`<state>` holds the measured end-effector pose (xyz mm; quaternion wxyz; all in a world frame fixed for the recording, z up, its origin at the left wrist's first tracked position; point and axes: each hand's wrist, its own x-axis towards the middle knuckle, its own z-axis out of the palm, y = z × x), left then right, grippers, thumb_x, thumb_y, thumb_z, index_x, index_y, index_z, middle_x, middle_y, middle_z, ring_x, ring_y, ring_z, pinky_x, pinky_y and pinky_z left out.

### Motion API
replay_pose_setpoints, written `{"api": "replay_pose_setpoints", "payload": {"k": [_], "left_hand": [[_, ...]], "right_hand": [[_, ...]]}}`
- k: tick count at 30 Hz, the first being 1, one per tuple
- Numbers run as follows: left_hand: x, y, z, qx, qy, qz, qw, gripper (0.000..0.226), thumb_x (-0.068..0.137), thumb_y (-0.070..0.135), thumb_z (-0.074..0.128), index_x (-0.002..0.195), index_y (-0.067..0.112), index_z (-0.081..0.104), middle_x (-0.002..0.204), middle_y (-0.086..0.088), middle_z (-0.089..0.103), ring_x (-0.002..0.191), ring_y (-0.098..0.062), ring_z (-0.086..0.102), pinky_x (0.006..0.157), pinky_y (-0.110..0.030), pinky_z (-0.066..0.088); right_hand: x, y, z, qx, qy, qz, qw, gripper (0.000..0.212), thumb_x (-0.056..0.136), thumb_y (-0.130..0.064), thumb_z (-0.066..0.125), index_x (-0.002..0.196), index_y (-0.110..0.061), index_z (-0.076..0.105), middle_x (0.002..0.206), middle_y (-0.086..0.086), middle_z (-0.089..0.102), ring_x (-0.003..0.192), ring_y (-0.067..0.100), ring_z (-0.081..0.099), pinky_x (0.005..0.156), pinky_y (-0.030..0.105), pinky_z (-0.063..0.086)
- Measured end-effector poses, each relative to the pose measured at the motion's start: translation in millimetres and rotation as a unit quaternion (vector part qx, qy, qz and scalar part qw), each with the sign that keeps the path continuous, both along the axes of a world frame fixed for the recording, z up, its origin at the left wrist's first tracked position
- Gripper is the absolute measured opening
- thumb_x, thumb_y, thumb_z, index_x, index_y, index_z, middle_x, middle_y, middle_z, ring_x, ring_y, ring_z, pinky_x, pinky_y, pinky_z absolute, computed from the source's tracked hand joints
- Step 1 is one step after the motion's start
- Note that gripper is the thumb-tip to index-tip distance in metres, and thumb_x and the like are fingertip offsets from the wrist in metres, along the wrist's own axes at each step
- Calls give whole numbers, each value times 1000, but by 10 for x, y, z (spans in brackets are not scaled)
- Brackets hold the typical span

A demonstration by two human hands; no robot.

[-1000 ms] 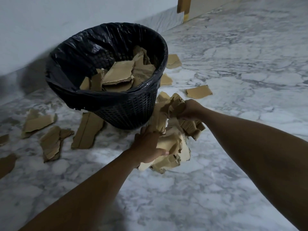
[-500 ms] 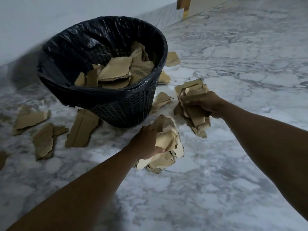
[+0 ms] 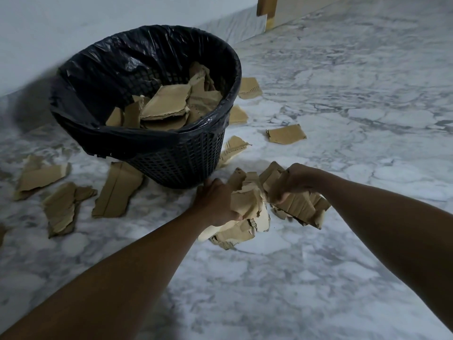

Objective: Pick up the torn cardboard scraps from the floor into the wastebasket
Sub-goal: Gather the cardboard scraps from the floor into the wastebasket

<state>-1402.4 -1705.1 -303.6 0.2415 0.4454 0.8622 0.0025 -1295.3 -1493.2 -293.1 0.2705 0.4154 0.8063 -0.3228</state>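
Note:
A black mesh wastebasket (image 3: 181, 163) with a black liner stands on the marble floor, and several torn cardboard scraps (image 3: 169, 104) lie inside it. My left hand (image 3: 215, 202) grips a bundle of brown scraps (image 3: 247, 217) just in front of the basket's base. Close beside it, my right hand (image 3: 294, 180) grips a second bundle (image 3: 301, 207). The two bundles nearly touch. Loose scraps lie on the floor left of the basket (image 3: 115, 190) and to its right (image 3: 285, 134).
A pale wall with a marble skirting (image 3: 235, 25) runs behind the basket. A wooden door frame (image 3: 267, 6) stands at the top right. More scraps lie at the far left (image 3: 41, 175) and behind the basket (image 3: 250, 88). Bare marble floor (image 3: 367, 94) stretches to the right.
My right hand has come down and left with its bundle, back beside the left hand's bundle. A scrap on the floor to the right is now uncovered. The left hand has barely moved.

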Motion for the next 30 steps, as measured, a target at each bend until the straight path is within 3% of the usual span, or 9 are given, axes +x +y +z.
{"api": "replay_pose_setpoints", "payload": {"k": [2, 4, 7, 12, 15, 19, 23, 28, 30], "left_hand": [[-22, 106, -4, 46, 9, -22, 999, 95, 76, 56, 71, 153, 29, 24, 137, -15, 41, 133, -34, 29, 109, -43, 33], [-57, 254, -16, 101, 6, -19, 995, 88, 74, 51, 75, 149, 30, 35, 144, -12, 37, 136, -31, 27, 111, -41, 33], [-81, 536, -16, 135, -17, 17, 991, 69, 71, 41, 77, 133, 21, 52, 135, -8, 39, 128, -31, 34, 103, -42, 39], [-255, 1014, 33, 99, 23, 42, 994, 74, 62, 44, 79, 125, 13, 53, 127, -11, 38, 124, -33, 33, 104, -46, 38], [-405, 1147, -14, 57, 15, 59, 997, 81, 63, 50, 80, 128, 11, 52, 135, -17, 41, 126, -37, 35, 106, -45, 36], [-462, 1211, -73, 46, -5, 74, 996, 82, 61, 54, 82, 126, 14, 53, 125, -13, 53, 116, -36, 50, 85, -37, 45], [-491, 1237, -136, 29, 2, 63, 998, 75, 50, 68, 62, 103, 16, 63, 106, -9, 61, 103, -34, 59, 67, -34, 42], [-532, 1278, -181, 34, -8, 56, 998, 71, 70, 57, 72, 116, 5, 55, 108, 0, 53, 110, -24, 46, 94, -39, 43], [-516, 1295, -161, 11, 3, 40, 999, 75, 74, 63, 68, 121, 8, 53, 117, -8, 53, 120, -29, 39, 98, -41, 37]], "right_hand": [[5, 48, 42, -8, 3, 4, 1000, 55, 52, -29, 91, 100, -8, 74, 97, 3, 70, 95, 17, 66, 78, 27, 53], [51, 183, 79, 9, 36, -13, 999, 48, 44, -30, 92, 86, -12, 78, 88, 1, 72, 86, 16, 68, 75, 27, 55], [176, 415, 102, 38, 109, -99, 988, 37, 57, -16, 92, 87, -3, 76, 82, 5, 68, 73, 16, 60, 68, 29, 49], [300, 571, -60, 67, 182, -183, 964, 43, 56, -17, 93, 92, -2, 75, 94, 13, 73, 88, 29, 69, 75, 37, 56], [228, 659, 5, 135, 202, -148, 959, 35, 62, -23, 89, 89, -7, 72, 86, 8, 70, 82, 26, 66, 64, 30, 47], [-70, 668, 65, 208, 181, -3, 961, 22, 69, -22, 74, 88, -14, 65, 82, 5, 67, 78, 25, 63, 60, 28, 46], [-387, 768, -6, 211, 121, 97, 965, 44, 59, -34, 77, 98, -25, 60, 105, 4, 57, 90, 27, 61, 72, 35, 54], [-633, 1010, 1, 197, -7, 211, 958, 88, 56, -46, 90, 136, -34, 53, 161, 1, 15, 143, 39, 19, 111, 50, 35], [-728, 1077, 15, 171, -29, 205, 963, 106, 46, -51, 93, 139, -27, 49, 157, 7, 27, 137, 39, 33, 111, 48, 36]]}}
